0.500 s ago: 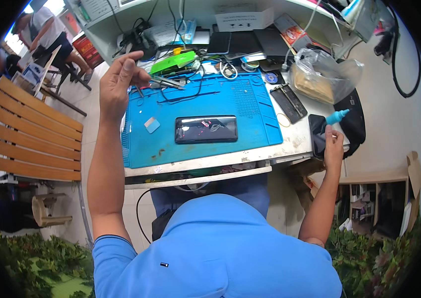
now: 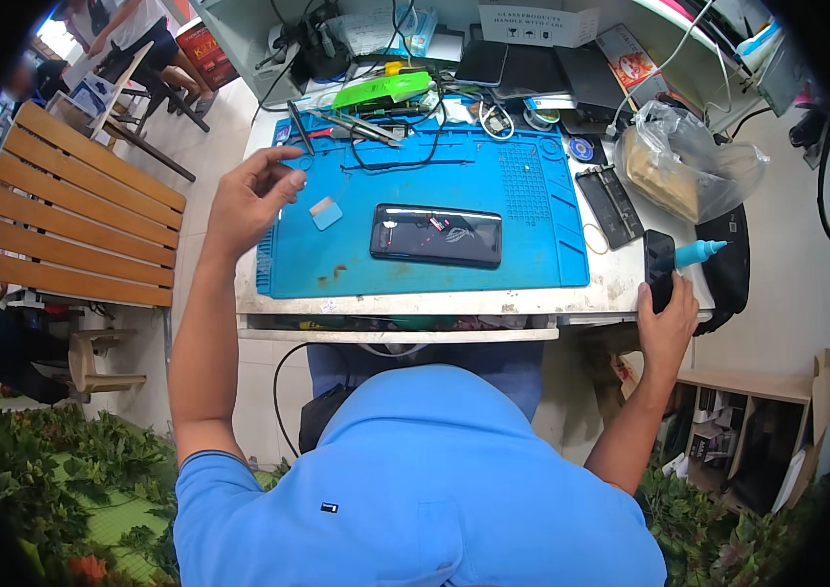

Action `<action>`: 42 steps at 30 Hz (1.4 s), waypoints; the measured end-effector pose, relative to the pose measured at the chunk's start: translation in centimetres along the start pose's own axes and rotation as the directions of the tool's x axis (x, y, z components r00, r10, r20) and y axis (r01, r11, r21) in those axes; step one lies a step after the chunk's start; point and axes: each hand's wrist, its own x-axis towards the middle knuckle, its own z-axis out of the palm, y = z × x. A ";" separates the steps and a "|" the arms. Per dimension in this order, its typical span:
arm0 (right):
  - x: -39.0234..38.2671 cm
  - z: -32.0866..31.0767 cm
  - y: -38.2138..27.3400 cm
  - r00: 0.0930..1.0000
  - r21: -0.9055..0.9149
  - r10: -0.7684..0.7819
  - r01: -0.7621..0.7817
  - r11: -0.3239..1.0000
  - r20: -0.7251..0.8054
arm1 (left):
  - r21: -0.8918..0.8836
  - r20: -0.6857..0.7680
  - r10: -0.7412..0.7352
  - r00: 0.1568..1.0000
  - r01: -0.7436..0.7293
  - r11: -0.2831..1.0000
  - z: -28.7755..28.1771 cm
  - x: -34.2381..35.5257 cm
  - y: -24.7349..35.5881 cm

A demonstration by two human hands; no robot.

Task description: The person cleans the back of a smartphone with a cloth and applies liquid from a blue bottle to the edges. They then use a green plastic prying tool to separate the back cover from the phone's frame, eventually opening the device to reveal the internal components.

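My left hand [image 2: 268, 191] hovers at the left edge of the blue repair mat [image 2: 336, 269], fingers curled but apart, nothing visible between them. A small light-blue and white card [image 2: 325, 213] lies beside it. A dark glossy phone [image 2: 434, 235] lies flat mid-mat. My right hand [image 2: 667, 318] grips the lower end of a dark phone-like object [image 2: 657, 259] at the right table edge, beside a teal dropper bottle [image 2: 695, 252]. Tools [image 2: 356, 127], including tweezers and cables, lie along the mat's back.
A green tool [image 2: 381, 90], clutter and a shelf back the desk. An opened phone part [image 2: 606, 205] and bagged package [image 2: 659, 171] are right. A slatted wooden chair [image 2: 82, 196] stands left; other people [image 2: 126, 39] are beyond it. A low cabinet [image 2: 742, 421] is lower right.
The view has shifted, with the desk higher and further right. My left hand has come down from the tools, fingers curled. My right fingers have slid lower on the dark object.
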 end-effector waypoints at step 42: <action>5.0 1.2 -21.5 0.480 0.615 -0.835 0.581 0.532 0.269 | 0.699 0.290 0.138 0.947 -0.308 0.645 1.7 -1.1 -0.5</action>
